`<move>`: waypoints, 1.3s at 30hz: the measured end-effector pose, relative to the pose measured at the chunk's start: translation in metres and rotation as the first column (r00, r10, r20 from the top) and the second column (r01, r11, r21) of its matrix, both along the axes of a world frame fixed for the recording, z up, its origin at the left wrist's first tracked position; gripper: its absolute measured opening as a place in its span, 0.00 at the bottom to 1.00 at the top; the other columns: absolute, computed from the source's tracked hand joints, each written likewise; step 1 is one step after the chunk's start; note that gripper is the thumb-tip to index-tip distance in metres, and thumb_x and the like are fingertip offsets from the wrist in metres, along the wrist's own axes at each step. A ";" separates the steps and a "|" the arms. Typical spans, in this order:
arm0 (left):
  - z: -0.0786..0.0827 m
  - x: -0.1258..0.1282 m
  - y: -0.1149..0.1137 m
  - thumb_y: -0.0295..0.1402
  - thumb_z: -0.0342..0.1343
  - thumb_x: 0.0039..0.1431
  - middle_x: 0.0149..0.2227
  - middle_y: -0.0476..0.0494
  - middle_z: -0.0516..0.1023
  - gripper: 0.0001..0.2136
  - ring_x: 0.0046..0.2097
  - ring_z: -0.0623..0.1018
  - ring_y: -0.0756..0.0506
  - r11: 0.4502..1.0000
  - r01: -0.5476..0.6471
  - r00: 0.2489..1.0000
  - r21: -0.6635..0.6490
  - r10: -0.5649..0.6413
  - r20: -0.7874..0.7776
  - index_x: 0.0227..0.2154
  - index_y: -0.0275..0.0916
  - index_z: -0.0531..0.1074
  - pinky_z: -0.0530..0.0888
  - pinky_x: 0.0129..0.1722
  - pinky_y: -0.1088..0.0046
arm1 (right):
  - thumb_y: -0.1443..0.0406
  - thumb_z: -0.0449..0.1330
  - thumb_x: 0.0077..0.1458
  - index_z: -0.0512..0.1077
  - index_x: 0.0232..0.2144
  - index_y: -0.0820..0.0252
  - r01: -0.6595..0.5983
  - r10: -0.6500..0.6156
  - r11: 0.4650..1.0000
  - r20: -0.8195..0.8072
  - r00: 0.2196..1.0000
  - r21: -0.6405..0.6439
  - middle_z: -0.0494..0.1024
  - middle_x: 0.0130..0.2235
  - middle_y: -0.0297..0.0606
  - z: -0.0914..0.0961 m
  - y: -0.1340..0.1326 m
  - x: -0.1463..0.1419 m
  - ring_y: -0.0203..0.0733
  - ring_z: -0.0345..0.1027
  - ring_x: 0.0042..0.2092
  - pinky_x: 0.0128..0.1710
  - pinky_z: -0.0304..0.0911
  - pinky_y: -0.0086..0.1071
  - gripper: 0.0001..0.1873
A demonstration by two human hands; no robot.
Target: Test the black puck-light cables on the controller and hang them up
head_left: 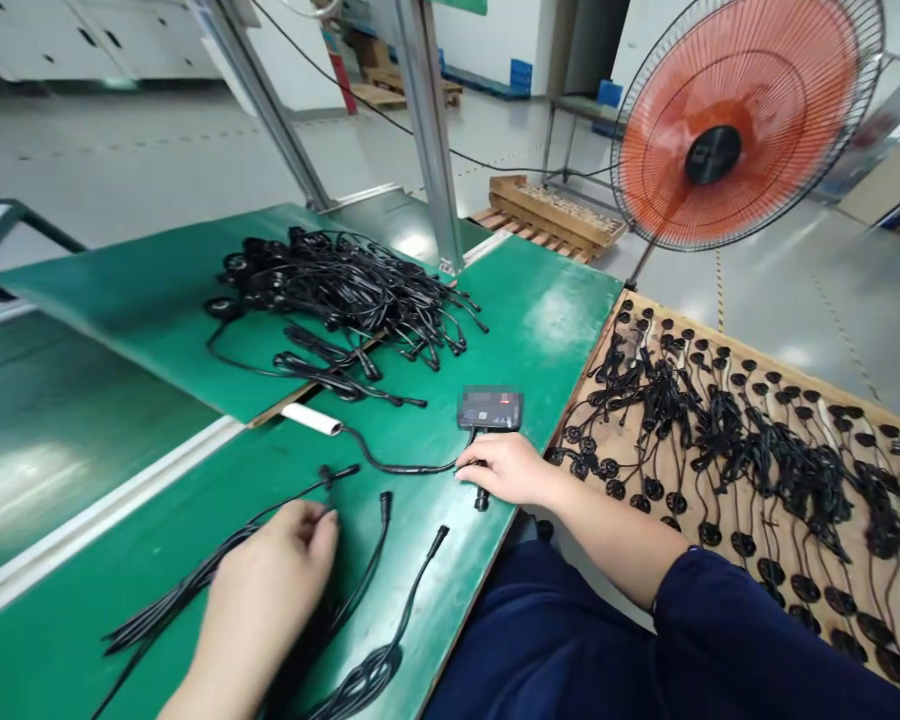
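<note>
Navy-blue clothing (577,640) of the wearer: lower edge, beside the tabletop.

Loose coil of thin black cable (367,680): on the smooth green tabletop (420,425), one connector end extended toward the right hand.

Left hand (281,565): bare; thumb and fingers drawn into a narrow pinch at a short black cylindrical connector (327,482). Whether it is firmly held cannot be told.

Bundle of straight black cables (184,595): beside the left hand, partly hidden by it.

Right hand (506,468): bare; thumb and fingertips closed on a black flexible lead (397,468), which runs left to a white cylindrical tube (311,418).

Flat black rectangular device (490,410): on the green tabletop, just beyond the right hand; upper part pixelated.

Large tangled pile of black cables (345,285): beyond the tube, partly on a second green panel (157,270).

Tan board (645,450): right side, bearing rows of black cables with round ends.

Orange-bladed fan (780,120), black wire guard: beyond the board.

Slatted wooden pallet (547,238): on the grey floor, behind.
</note>
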State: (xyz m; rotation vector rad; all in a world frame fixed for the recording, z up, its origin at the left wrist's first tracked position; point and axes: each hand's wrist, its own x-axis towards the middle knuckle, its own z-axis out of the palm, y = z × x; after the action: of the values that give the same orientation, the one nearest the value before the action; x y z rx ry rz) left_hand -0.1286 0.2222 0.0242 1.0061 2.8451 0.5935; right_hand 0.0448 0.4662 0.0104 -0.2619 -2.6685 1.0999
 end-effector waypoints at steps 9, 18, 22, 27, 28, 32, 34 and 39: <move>0.030 0.058 0.034 0.34 0.54 0.66 0.33 0.42 0.79 0.04 0.35 0.78 0.41 0.946 0.323 0.938 -0.024 -0.317 0.143 0.35 0.41 0.69 0.70 0.36 0.67 | 0.61 0.62 0.65 0.81 0.42 0.57 -0.061 0.054 0.996 -0.113 0.992 -0.062 0.80 0.38 0.38 0.002 0.001 0.002 0.39 0.73 0.36 0.40 0.66 0.32 0.09; 0.009 0.070 0.032 0.31 0.45 0.72 0.35 0.40 0.76 0.09 0.39 0.76 0.40 0.927 0.359 0.932 0.113 -0.348 -0.102 0.37 0.39 0.70 0.73 0.42 0.61 | 0.57 0.60 0.66 0.81 0.43 0.55 -0.036 0.027 0.996 -0.113 0.993 -0.079 0.80 0.38 0.38 -0.002 -0.002 0.004 0.38 0.71 0.34 0.37 0.66 0.33 0.12; 0.003 0.069 0.034 0.32 0.48 0.71 0.35 0.44 0.77 0.05 0.37 0.77 0.44 0.892 0.301 0.940 0.337 -0.337 0.051 0.39 0.41 0.68 0.74 0.39 0.66 | 0.56 0.60 0.67 0.81 0.42 0.55 -0.065 0.044 0.982 -0.120 0.992 -0.180 0.80 0.38 0.38 -0.001 -0.006 0.005 0.38 0.72 0.35 0.37 0.67 0.33 0.13; 0.002 0.068 0.038 0.31 0.49 0.70 0.34 0.45 0.77 0.06 0.37 0.77 0.44 0.879 0.310 0.921 0.362 -0.373 0.116 0.38 0.41 0.69 0.75 0.39 0.66 | 0.56 0.59 0.67 0.81 0.42 0.56 -0.081 0.039 0.972 -0.189 0.981 -0.221 0.80 0.37 0.38 0.000 -0.011 0.006 0.38 0.73 0.35 0.37 0.68 0.33 0.14; 0.001 0.068 0.039 0.32 0.49 0.70 0.35 0.45 0.77 0.06 0.37 0.78 0.44 0.876 0.316 0.919 0.365 -0.378 0.111 0.38 0.41 0.70 0.75 0.40 0.66 | 0.56 0.59 0.67 0.81 0.42 0.56 -0.089 0.047 0.974 -0.200 0.979 -0.208 0.81 0.37 0.39 0.000 -0.011 0.006 0.38 0.74 0.35 0.37 0.69 0.33 0.14; -0.001 0.068 0.041 0.31 0.49 0.70 0.38 0.41 0.79 0.08 0.40 0.78 0.43 0.862 0.346 0.916 0.371 -0.396 0.064 0.41 0.40 0.74 0.75 0.43 0.65 | 0.57 0.58 0.68 0.81 0.43 0.55 -0.131 0.103 0.985 -0.219 0.970 -0.116 0.82 0.39 0.40 -0.001 -0.009 0.005 0.41 0.76 0.40 0.42 0.72 0.36 0.13; 0.000 0.069 0.043 0.30 0.48 0.70 0.38 0.40 0.79 0.10 0.40 0.78 0.43 0.866 0.365 0.915 0.343 -0.402 0.043 0.42 0.39 0.75 0.75 0.43 0.64 | 0.59 0.59 0.68 0.81 0.45 0.55 -0.138 0.120 0.988 -0.234 0.965 -0.065 0.83 0.41 0.40 -0.003 -0.009 0.005 0.41 0.77 0.41 0.44 0.73 0.37 0.12; 0.004 0.071 0.048 0.28 0.48 0.70 0.35 0.40 0.78 0.10 0.40 0.77 0.42 0.890 0.403 0.900 0.215 -0.428 0.086 0.36 0.37 0.75 0.74 0.44 0.65 | 0.63 0.59 0.67 0.80 0.47 0.53 -0.147 0.164 0.985 -0.236 0.958 0.090 0.83 0.46 0.38 -0.014 -0.005 0.010 0.43 0.78 0.46 0.50 0.74 0.39 0.11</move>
State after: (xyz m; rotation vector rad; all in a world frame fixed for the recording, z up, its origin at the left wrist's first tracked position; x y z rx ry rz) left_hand -0.0580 0.2701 0.0278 1.4924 2.3790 0.8569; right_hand 0.0546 0.4607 -0.0038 0.0936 -2.5352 1.0037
